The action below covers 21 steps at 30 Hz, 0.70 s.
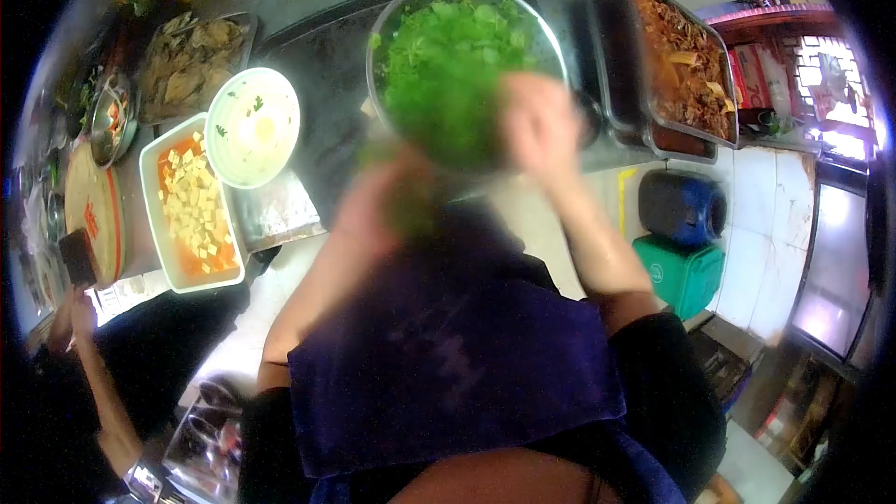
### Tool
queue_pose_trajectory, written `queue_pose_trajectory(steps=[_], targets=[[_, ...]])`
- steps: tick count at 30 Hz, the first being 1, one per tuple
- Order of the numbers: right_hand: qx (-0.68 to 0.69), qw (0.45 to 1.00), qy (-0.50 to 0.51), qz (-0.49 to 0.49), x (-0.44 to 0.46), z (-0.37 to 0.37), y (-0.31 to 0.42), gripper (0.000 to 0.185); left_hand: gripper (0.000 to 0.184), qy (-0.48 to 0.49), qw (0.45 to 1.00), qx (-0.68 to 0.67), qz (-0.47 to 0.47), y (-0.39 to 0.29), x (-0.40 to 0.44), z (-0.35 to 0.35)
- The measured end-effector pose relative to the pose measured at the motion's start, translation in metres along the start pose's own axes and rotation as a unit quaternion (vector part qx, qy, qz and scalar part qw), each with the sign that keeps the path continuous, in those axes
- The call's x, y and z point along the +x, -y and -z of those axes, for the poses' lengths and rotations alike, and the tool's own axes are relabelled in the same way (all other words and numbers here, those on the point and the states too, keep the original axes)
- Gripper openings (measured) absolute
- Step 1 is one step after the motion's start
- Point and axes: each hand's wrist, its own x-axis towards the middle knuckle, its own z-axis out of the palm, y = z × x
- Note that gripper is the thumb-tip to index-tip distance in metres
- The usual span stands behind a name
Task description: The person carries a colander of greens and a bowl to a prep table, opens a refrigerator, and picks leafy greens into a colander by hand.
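Observation:
A round metal bowl [371, 65] full of leafy greens [457, 47] sits in front of me on the dark counter. My left hand [378, 201], smeared by motion, is at the bowl's near left side with a bunch of greens against its fingers, outside the rim. My right hand [541, 126] is over the bowl's right rim, beside the greens. Its fingers look bent but are too blurred to show whether anything is between them.
On the left are a white tub [149, 215] of cubed tofu in red liquid, a white bowl [254, 126] overlapping it, a tray [250, 33] of brownish pieces and a round cutting board [103, 215]. Another person's hand [82, 317] holds a cleaver [78, 257]. A tray of braised food [686, 61] stands right.

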Motion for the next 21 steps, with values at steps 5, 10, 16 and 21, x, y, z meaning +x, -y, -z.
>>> queue_pose_trajectory(steps=[5, 10, 16, 21], targets=[[-0.123, 0.99, 0.007, -0.074, 0.049, -0.023, -0.124, 0.028, 0.02, -0.036, 0.996, 0.078, -0.026, 0.004, 0.006, 0.016], [-0.08, 0.943, 0.311, -0.082, 0.053, -0.066, -0.124, 0.079, 0.02, -0.147, 0.986, 0.081, -0.015, 0.022, 0.007, 0.027], [-0.087, 0.886, 0.44, -0.118, -0.003, -0.089, -0.04, 0.098, 0.021, -0.17, 0.982, 0.079, 0.017, 0.032, 0.02, 0.045], [0.135, 0.879, 0.397, -0.225, -0.007, -0.088, -0.012, 0.068, 0.022, -0.136, 0.924, 0.343, -0.098, 0.023, 0.021, 0.086]])
